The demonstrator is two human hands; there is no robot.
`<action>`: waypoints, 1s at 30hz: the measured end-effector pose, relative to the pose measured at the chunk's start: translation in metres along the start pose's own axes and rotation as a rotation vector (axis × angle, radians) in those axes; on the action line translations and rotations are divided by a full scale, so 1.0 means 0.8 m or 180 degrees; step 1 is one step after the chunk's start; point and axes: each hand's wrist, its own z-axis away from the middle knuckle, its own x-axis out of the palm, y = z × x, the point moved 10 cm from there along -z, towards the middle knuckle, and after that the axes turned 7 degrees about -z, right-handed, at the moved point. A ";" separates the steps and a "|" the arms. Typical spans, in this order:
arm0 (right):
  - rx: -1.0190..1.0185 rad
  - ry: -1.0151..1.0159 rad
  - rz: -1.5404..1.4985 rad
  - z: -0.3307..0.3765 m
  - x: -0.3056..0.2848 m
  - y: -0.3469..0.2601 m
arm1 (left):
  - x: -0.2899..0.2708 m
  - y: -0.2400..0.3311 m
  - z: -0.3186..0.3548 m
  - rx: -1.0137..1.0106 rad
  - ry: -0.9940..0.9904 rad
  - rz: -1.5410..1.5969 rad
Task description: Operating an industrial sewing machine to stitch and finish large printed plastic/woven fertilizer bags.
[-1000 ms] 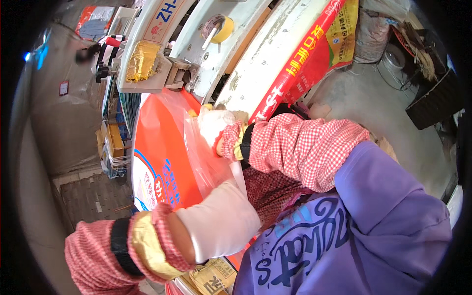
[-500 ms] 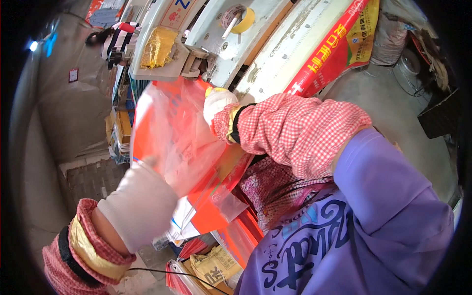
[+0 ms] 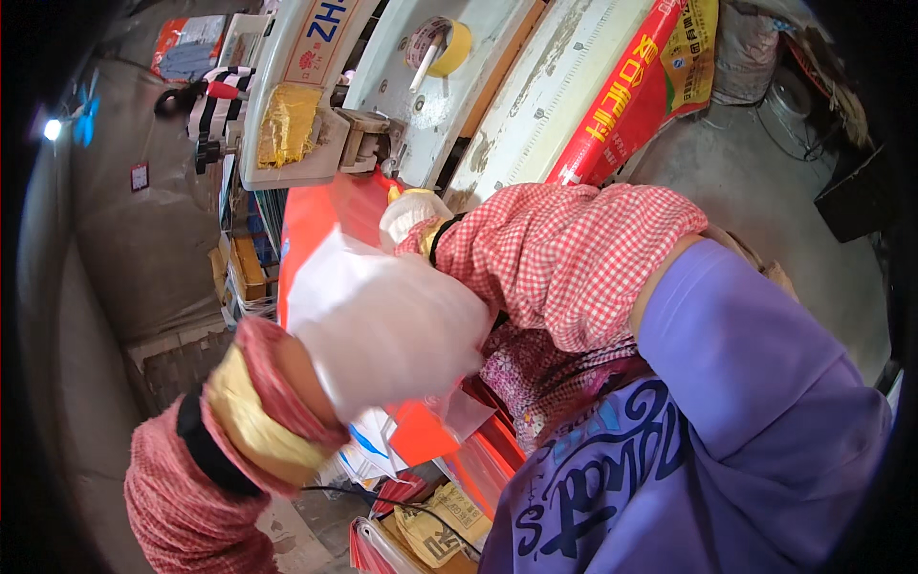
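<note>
My left hand [image 3: 397, 325], in a white glove, is smeared by motion over a red and white plastic sheet [image 3: 311, 215]. Its fingers cannot be made out. Farther off, my right hand [image 3: 413, 212], in a white glove with a yellow fingertip, is curled at the sheet's far right edge, close to the machine; its fingers are partly hidden. A light grey machine head [image 3: 301, 105] with a metal bracket and a gold tape patch stands just beyond the sheet. My left hand covers most of the sheet's middle.
On the grey machine bed [image 3: 382, 86] lies a yellow tape roll [image 3: 451, 55] with a white stick in it. A red and yellow printed sack [image 3: 622, 105] covers the worn table's right edge. Below are red plastic sheets [image 3: 478, 469], a yellow sack [image 3: 440, 526] and a black cord [image 3: 382, 499].
My left hand has swept right and slightly away across the sheet, covering the clear film seen before. My right hand stays near the machine. The whole view has shifted slightly.
</note>
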 end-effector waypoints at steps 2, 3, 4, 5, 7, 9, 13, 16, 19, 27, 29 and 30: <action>0.0009 -0.0170 0.0068 0.005 0.009 0.001 | -0.006 -0.050 0.025 -0.0588 -0.0220 -0.0156; 0.0017 -0.0223 0.0079 0.005 0.012 0.002 | -0.029 -0.065 0.044 -0.0689 0.0024 -0.0235; 0.0020 -0.0299 0.0090 0.007 0.016 0.002 | -0.037 -0.090 0.068 -0.1129 -0.0126 -0.0599; 0.0009 -0.0348 0.0091 0.006 0.017 0.001 | -0.050 -0.104 0.091 -0.1479 -0.0094 -0.0781; 0.0017 -0.0425 0.0107 0.003 0.018 -0.001 | -0.049 -0.079 0.106 -0.1259 -0.0039 -0.0700; 0.0032 -0.0462 0.0103 0.002 0.016 -0.003 | -0.007 -0.029 0.097 -0.0775 -0.0472 -0.0340; 0.0038 -0.0454 0.0137 0.008 0.011 -0.007 | -0.018 0.075 0.038 0.0224 0.1482 0.1048; 0.0085 -0.0433 0.0199 0.014 0.010 -0.003 | -0.010 0.077 0.006 0.0174 0.1160 0.0620; 0.0087 -0.0433 0.0236 0.015 0.008 -0.002 | -0.021 0.055 0.000 0.0119 0.0806 0.0428; 0.0100 -0.0526 0.0374 0.013 0.013 0.001 | -0.006 -0.081 0.061 -0.0088 0.1205 0.0279; 0.0022 -0.0423 0.0460 0.020 0.013 0.002 | -0.024 -0.140 0.103 -0.1151 0.1356 -0.1052; -0.0037 -0.0349 0.0502 0.024 0.013 0.002 | -0.011 -0.160 0.106 -0.1266 0.0605 -0.1693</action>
